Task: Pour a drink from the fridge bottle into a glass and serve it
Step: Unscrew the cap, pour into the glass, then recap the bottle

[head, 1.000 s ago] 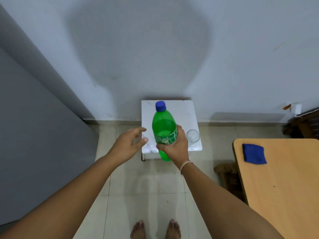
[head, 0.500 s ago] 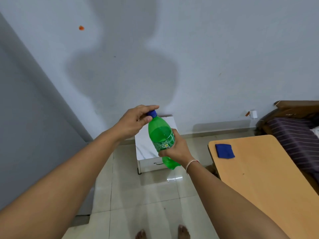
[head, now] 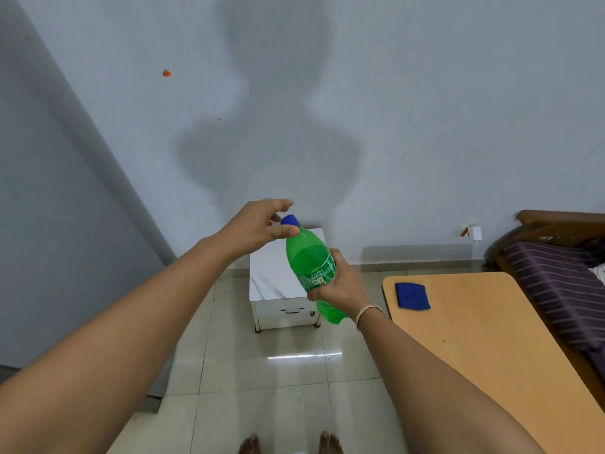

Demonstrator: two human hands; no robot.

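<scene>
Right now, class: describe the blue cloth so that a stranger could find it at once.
Find the wooden table on the right. Near its far left corner lies the blue cloth, folded flat; it is the only thing visible on the tabletop.

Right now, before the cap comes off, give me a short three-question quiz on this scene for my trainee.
1. True or false: the blue cap is on the green bottle.
2. Which hand grips the bottle around its label? A) left hand B) right hand C) neither
3. Fill in: the blue cloth lies on the ______ table.

Key
1. True. The cap sits on the neck, with the left hand's thumb and fingers around it.
2. B. The right hand wraps the bottle's middle and holds it tilted in front of the white stand.
3. Wooden. The cloth lies near the table's far left corner.
</scene>
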